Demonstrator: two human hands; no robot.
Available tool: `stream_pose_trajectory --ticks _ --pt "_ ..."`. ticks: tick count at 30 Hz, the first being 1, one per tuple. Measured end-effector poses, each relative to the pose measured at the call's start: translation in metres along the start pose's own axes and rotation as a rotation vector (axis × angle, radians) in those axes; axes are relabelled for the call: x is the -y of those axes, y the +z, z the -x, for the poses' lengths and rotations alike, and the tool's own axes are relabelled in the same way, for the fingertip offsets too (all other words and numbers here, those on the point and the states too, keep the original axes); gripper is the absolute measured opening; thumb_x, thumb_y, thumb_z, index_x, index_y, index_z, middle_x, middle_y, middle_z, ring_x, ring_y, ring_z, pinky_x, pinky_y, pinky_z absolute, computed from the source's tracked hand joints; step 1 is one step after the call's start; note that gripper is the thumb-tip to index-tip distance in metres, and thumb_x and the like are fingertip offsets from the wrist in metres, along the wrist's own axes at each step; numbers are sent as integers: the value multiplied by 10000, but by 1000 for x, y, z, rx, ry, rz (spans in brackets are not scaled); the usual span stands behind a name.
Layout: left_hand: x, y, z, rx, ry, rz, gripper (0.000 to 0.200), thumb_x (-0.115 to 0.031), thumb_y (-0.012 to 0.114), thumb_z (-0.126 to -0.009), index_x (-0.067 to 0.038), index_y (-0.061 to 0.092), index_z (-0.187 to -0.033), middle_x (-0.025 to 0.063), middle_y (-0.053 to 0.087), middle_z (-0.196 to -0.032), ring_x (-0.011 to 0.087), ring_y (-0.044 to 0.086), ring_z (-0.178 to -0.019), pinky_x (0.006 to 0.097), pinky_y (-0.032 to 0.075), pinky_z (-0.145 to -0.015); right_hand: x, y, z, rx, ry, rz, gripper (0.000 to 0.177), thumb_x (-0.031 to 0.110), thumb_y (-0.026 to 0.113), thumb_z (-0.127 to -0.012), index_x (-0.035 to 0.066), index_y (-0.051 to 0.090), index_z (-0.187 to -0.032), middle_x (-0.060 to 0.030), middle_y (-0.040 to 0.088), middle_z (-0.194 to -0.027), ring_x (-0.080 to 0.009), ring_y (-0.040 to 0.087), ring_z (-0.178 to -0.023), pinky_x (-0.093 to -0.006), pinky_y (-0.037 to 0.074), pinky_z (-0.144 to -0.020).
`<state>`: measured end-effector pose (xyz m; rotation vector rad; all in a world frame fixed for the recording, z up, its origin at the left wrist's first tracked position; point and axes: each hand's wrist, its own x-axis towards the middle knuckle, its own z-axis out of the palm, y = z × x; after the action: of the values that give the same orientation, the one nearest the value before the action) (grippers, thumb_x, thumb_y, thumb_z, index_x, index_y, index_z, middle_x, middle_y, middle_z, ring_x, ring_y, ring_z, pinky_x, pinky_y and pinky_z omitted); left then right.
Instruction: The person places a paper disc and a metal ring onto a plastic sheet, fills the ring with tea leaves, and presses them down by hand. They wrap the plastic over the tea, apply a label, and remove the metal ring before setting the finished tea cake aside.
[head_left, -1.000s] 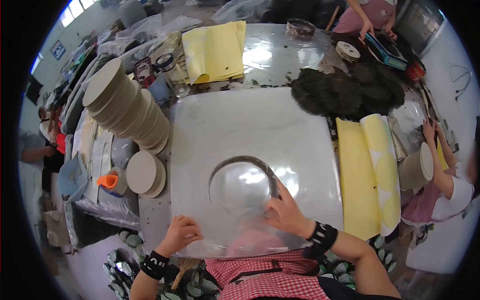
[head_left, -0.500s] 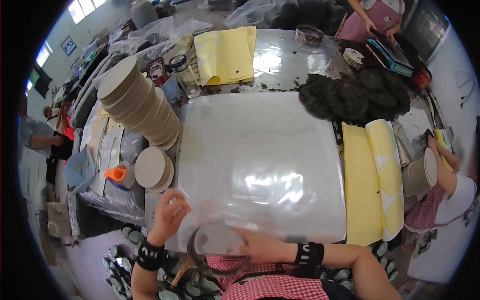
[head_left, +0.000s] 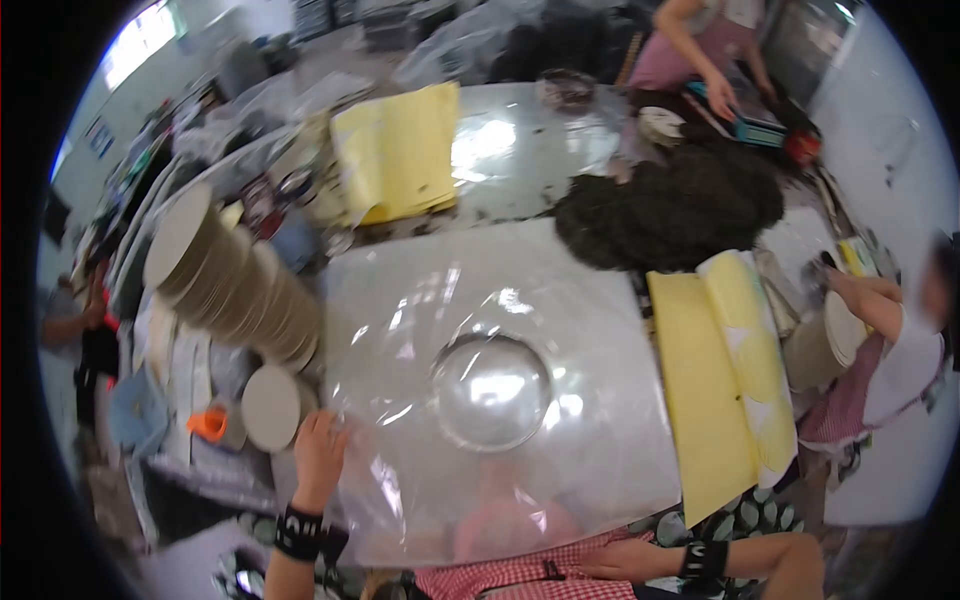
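Note:
A clear plastic sheet (head_left: 600, 350) covers the middle of the table, creased and shiny. Beneath it, as far as the reflections show, lies a round ring (head_left: 545, 400). My left hand (head_left: 320, 455) is at the sheet's left edge, its fingers closed on the plastic beside a short stack of round grey discs (head_left: 270, 408). Below the sheet's front edge, my right hand (head_left: 612, 558) is against the red checked apron (head_left: 480, 580), fingers stretched out and holding nothing visible. Part of the apron shows through the overhanging plastic.
A tall leaning stack of discs (head_left: 220, 280) stands at left. Yellow sheets (head_left: 395, 150) lie behind, more yellow sheets (head_left: 700, 390) at right. Dark, matted flat pieces (head_left: 670, 210) are heaped at the back right. An orange-topped container (head_left: 210, 425) is far left. Other people work at right and back.
The ring has gone from my right hand at the front edge to the middle, under the plastic. My right hand has drawn back; my left has closed on the sheet's edge. The view has shifted.

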<state>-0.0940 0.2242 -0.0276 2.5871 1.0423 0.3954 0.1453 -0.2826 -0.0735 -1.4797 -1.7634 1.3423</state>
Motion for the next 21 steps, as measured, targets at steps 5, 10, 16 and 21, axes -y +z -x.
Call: stream_pose_trajectory --ticks 5,10,16,21 --pt "63 4 8 -357 -37 -494 333 -139 637 -946 38 621 -1227 204 613 -1351 361 592 -1235 443 489 -1009 17 -140 16 -720 244 644 270 262 649 -960 88 688 -1163 -63 750 -986 -224 718 -743 -331 567 -636" --pt "117 28 22 -211 -39 -629 329 -110 624 -936 24 612 -1237 204 671 -1262 332 690 -1084 418 568 -871 -87 -335 -25 -1497 346 163 180 194 666 -972 28 647 -1038 -90 699 -911 -177 674 -813 -319 538 -684" --pt "89 10 20 -154 -30 -634 328 -65 640 -822 -16 598 -1143 200 716 -1077 345 717 -859 435 569 -698 -200 -550 -26 -2075 581 613 460 294 762 -871 -19 581 -1155 -170 664 -911 -359 659 -872 -472 515 -812" --pt "89 7 16 -194 -68 -611 312 -81 652 -792 -47 607 -1100 167 705 -874 368 688 -753 468 536 -649 -182 -598 -19 -1774 809 566 398 305 807 -816 -3 720 -1052 -177 734 -979 -365 699 -928 -452 538 -827"
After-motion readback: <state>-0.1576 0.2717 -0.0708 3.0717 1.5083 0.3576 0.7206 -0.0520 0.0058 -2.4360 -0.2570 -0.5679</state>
